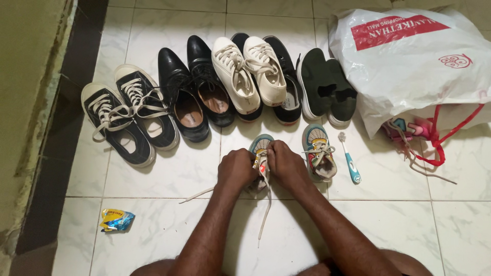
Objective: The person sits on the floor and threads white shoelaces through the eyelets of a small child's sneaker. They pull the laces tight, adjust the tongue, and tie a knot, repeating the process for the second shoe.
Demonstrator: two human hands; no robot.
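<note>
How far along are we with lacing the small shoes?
Looks done: nothing clearly. The second small shoe stands beside, its laces loose. In hand: both hands, left hand and right hand, work the laces of the teal small shoe; lace ends trail on the tiled floor. Left: both shoes.

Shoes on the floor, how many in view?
12. Back row: two black-white sneakers at left, two black dress shoes, two cream sneakers lying on two dark shoes, two green slip-ons. Front: small shoe under both hands, its mate beside. The bag may hide more.
</note>
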